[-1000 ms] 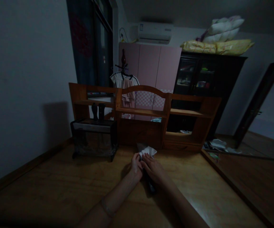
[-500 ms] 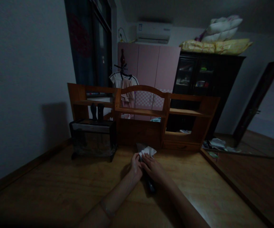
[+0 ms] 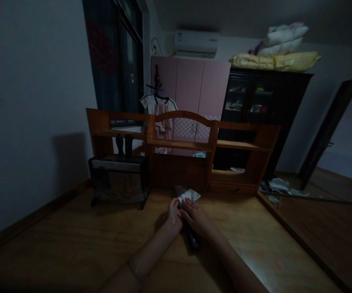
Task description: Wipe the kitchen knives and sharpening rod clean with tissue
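A knife [image 3: 193,241] lies between my hands, its dark handle pointing back towards me. The grey tip of its blade [image 3: 181,189] shows beyond my fingers; the rest of the blade is hidden. My left hand [image 3: 174,213] is closed at the knife's left side, fingertips by the blade. My right hand [image 3: 195,215] presses a crumpled white tissue [image 3: 192,195] against the blade with its fingers together. To the left stands a knife holder [image 3: 116,165] with a black frame and clear sides, and two dark handles [image 3: 124,145] stick up from its top.
The wooden tabletop [image 3: 96,244] has a raised shelf unit [image 3: 180,142] along its back edge. A white wall [image 3: 35,101] borders the left side. Papers [image 3: 279,185] lie past the right edge. Behind are a pink wardrobe [image 3: 190,81] and a dark cabinet [image 3: 281,97].
Both hands, the tissue and the knife stay in almost the same place. The view has tilted very slightly.
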`<move>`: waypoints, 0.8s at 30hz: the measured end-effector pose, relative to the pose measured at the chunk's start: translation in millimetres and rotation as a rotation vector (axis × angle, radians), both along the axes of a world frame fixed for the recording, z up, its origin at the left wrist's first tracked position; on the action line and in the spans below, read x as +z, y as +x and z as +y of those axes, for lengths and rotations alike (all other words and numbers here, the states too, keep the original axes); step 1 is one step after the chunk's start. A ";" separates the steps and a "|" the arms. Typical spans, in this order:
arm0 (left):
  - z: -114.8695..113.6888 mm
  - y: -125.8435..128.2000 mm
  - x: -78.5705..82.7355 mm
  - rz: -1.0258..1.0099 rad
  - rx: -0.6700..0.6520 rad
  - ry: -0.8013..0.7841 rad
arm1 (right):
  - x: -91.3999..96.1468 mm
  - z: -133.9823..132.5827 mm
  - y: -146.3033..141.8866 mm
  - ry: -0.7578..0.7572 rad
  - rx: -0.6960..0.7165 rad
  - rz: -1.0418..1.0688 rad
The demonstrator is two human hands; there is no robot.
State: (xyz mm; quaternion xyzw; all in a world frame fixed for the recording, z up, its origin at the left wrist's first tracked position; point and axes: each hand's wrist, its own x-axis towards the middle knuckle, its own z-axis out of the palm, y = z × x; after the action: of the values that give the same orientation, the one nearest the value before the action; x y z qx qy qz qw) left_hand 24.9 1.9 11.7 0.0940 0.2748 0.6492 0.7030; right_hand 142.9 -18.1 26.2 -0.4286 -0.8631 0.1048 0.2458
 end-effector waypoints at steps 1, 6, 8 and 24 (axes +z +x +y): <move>0.3 -0.1 -0.7 0.000 -0.006 -0.001 | 0.1 0.4 0.2 -0.005 0.005 -0.004; 1.0 -0.3 -1.9 -0.003 -0.010 -0.019 | -1.0 2.9 1.6 -0.013 0.023 -0.016; 0.8 0.0 -1.0 -0.012 -0.020 -0.011 | -1.6 3.1 2.0 -0.008 0.024 -0.016; 1.2 1.4 0.7 0.012 -0.016 -0.063 | 4.1 -1.6 1.1 -0.014 0.041 -0.003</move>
State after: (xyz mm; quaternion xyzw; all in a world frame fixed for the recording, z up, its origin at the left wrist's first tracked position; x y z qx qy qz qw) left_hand 26.4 3.1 12.3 0.0779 0.2986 0.6342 0.7090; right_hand 144.0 -19.7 30.3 -0.4126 -0.8714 0.1153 0.2392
